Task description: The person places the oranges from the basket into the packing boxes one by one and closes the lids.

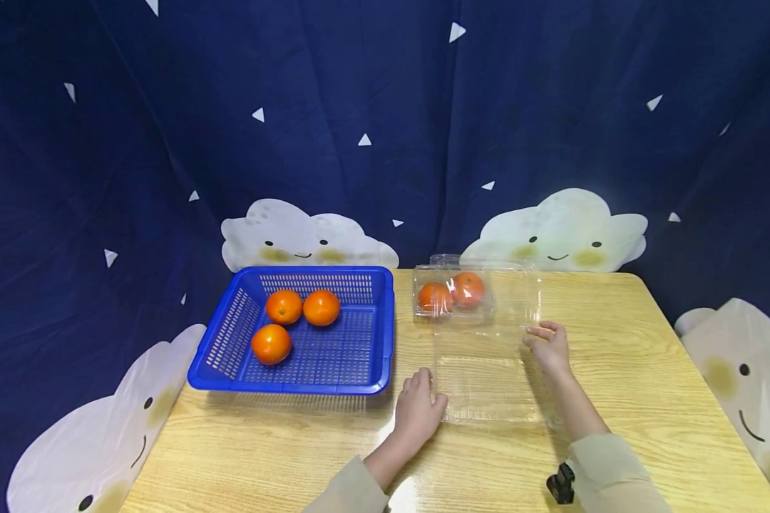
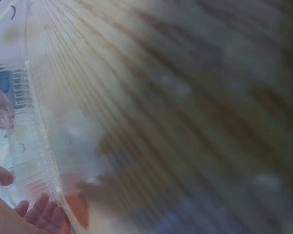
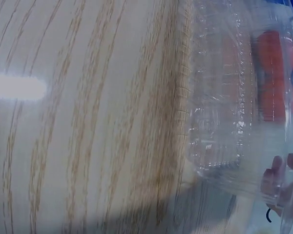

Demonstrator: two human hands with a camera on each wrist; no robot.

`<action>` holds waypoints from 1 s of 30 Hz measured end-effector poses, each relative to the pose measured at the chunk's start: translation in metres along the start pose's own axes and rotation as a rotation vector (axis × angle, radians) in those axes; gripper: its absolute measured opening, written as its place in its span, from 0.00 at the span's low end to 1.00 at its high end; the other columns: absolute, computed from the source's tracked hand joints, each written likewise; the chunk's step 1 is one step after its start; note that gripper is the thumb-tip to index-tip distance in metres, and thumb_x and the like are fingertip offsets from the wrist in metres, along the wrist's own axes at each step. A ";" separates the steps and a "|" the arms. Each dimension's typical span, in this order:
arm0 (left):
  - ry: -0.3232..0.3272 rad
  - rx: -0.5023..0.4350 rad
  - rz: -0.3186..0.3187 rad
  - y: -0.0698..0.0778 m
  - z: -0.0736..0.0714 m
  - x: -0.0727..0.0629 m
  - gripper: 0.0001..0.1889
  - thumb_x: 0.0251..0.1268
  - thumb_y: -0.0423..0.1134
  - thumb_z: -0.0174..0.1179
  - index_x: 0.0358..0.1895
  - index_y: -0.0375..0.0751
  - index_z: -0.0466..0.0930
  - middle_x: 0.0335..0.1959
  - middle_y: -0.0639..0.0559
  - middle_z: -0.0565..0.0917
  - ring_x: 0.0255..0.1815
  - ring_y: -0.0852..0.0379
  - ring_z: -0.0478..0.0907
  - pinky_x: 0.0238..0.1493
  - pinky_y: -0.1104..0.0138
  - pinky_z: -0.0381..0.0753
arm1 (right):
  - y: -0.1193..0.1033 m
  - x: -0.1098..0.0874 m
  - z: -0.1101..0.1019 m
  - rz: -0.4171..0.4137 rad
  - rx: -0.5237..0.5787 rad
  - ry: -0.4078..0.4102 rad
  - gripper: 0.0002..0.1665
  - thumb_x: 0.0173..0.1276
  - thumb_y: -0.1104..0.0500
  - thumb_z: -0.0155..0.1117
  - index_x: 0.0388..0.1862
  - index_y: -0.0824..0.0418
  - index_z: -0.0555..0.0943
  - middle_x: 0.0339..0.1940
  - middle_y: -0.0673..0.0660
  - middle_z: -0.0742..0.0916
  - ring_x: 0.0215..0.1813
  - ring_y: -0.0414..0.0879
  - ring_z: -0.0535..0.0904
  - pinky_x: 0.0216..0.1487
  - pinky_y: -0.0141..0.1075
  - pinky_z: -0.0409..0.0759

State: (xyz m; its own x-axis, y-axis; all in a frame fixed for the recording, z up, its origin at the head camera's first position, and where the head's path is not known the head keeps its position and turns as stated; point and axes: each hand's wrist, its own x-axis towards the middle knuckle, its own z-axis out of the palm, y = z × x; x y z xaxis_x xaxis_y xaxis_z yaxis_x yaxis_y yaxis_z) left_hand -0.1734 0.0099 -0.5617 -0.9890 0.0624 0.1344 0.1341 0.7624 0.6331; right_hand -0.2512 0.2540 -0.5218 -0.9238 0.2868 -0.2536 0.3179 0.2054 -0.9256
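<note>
A clear plastic clamshell container [image 1: 488, 388] lies unfolded on the table between the hands, its see-through lid [image 1: 516, 296] raised at the back. At its front left corner is the left hand [image 1: 419, 410], thumb over the edge and fingers loosely bent along the outside. The right hand [image 1: 550, 348] pinches the lid's right edge; its fingers [image 3: 277, 178] show through the plastic in the right wrist view. Behind the lid stands another clear container [image 1: 420, 303] with two oranges inside, one orange [image 1: 468, 290] at the right and one orange [image 1: 435, 299] at the left.
A blue plastic basket [image 1: 385, 349] stands left of the containers. Inside are three oranges, the nearest orange [image 1: 271, 344] at its left side. The wooden table [image 1: 642, 370] meets a dark blue curtain [image 1: 359, 85] with cloud shapes at the back.
</note>
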 end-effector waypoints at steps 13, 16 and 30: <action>0.037 0.001 -0.002 -0.010 -0.005 0.000 0.15 0.49 0.39 0.53 0.42 0.38 0.72 0.31 0.53 0.75 0.35 0.55 0.70 0.32 0.67 0.71 | -0.002 -0.003 0.009 -0.001 -0.026 -0.050 0.35 0.66 0.65 0.51 0.67 0.67 0.49 0.61 0.68 0.68 0.40 0.41 0.70 0.36 0.30 0.68; 0.045 -0.015 -0.006 -0.011 -0.007 0.000 0.16 0.49 0.39 0.53 0.43 0.38 0.72 0.32 0.52 0.75 0.36 0.55 0.70 0.32 0.67 0.72 | -0.002 -0.003 0.011 0.009 -0.009 -0.068 0.35 0.66 0.65 0.51 0.67 0.66 0.47 0.62 0.68 0.67 0.45 0.46 0.71 0.43 0.35 0.69; 0.053 -0.074 -0.040 -0.018 -0.011 0.000 0.15 0.49 0.37 0.53 0.42 0.38 0.71 0.34 0.52 0.74 0.35 0.55 0.72 0.29 0.67 0.72 | -0.003 -0.004 0.019 -0.001 0.018 -0.107 0.36 0.66 0.66 0.49 0.68 0.67 0.46 0.62 0.69 0.66 0.51 0.55 0.70 0.54 0.47 0.67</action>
State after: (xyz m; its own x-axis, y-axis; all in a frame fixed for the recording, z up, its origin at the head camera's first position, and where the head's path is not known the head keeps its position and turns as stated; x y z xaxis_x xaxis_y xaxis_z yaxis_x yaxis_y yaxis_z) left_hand -0.1751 -0.0111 -0.5648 -0.9891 -0.0029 0.1470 0.1008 0.7141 0.6927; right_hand -0.2529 0.2341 -0.5231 -0.9420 0.1847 -0.2801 0.3138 0.1889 -0.9305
